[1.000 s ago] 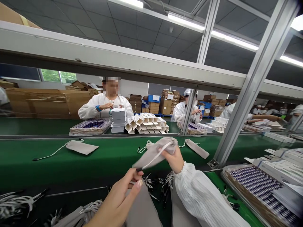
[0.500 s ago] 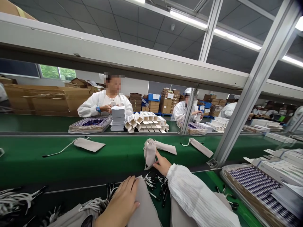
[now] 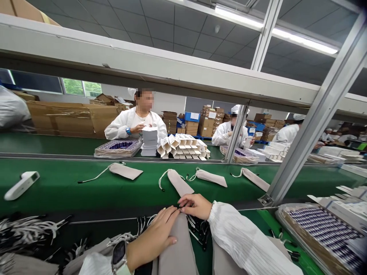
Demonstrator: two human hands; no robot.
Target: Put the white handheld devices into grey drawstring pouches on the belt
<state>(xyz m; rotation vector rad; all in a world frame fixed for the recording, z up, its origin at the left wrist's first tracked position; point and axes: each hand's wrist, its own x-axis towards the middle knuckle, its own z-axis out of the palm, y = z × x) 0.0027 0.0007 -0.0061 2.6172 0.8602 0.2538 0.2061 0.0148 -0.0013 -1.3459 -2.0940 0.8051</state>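
Note:
My left hand (image 3: pixel 159 235), with a watch on its wrist, lies flat on a grey pouch (image 3: pixel 177 248) at the near edge. Its fingers are stretched out. My right hand (image 3: pixel 196 206) is at the top end of the same pouch, fingers bent and pointing left; whether its fingertips pinch anything is hidden. Just beyond my hands a grey drawstring pouch (image 3: pixel 179 182) lies on the green belt (image 3: pixel 94 198). More pouches with white cords lie on the belt, one of them (image 3: pixel 212 178) to the right and another (image 3: pixel 126 171) to the left.
A white device (image 3: pixel 22 186) lies on the belt at the left. Bundled cords (image 3: pixel 31 231) are near left. A metal post (image 3: pixel 312 110) and a tray of small striped items (image 3: pixel 321 229) stand at right. Across the belt, people in white work beside stacked white boxes (image 3: pixel 186 147).
The pouch by my right hand now lies flat on the belt, let go. My right hand has come back to the pouch under my left hand. A white device has appeared at left.

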